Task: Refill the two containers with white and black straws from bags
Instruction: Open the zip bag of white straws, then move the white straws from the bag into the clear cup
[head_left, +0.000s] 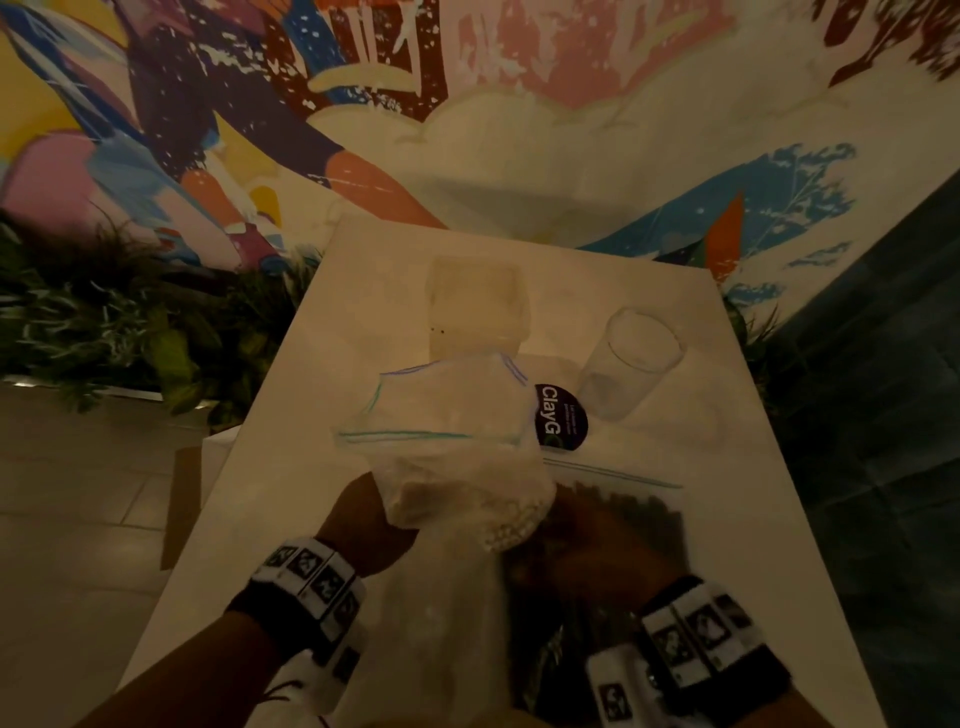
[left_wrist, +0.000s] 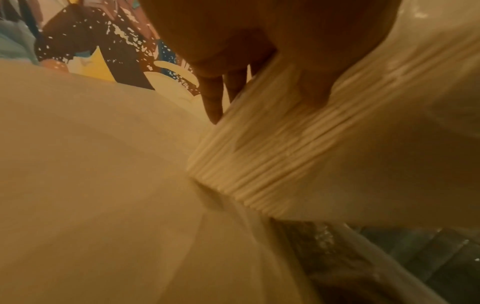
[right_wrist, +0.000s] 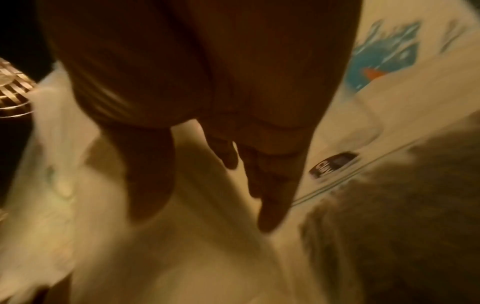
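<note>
- White straws (left_wrist: 272, 152) sit bundled inside a clear zip bag (head_left: 447, 441), held up over the near half of the white table (head_left: 291, 415); bag mouth is open and faces away from the person.
- Left hand (head_left: 363, 525) grasps the bag's lower part, thumb and fingers (left_wrist: 213, 102) wrapped round the straw bundle through the plastic (left wrist view).
- Straw ends show as small pale circles at the bag's near, lower end in the head view.
- Right hand (head_left: 576, 545) is low over the table, just right of the lifted bag; fingers (right_wrist: 272, 201) extend downward, relaxed, holding nothing in the right wrist view.
- Black straws (head_left: 628, 514) lie in a second zip bag (head_left: 613, 475), flat on the table, just beside and partly under the right hand; its zip edge faces the far side.
- Square translucent container (head_left: 475, 306) stands at the far centre of the table; contents not discernible.
- Round clear container (head_left: 631, 358) stands to its right, well apart from both hands.
- Dark round sticker (head_left: 563, 418) marked "ClayG" lies on the table between the lifted bag and the round container.
- Wrist views are blurred; fine detail unreadable.
</note>
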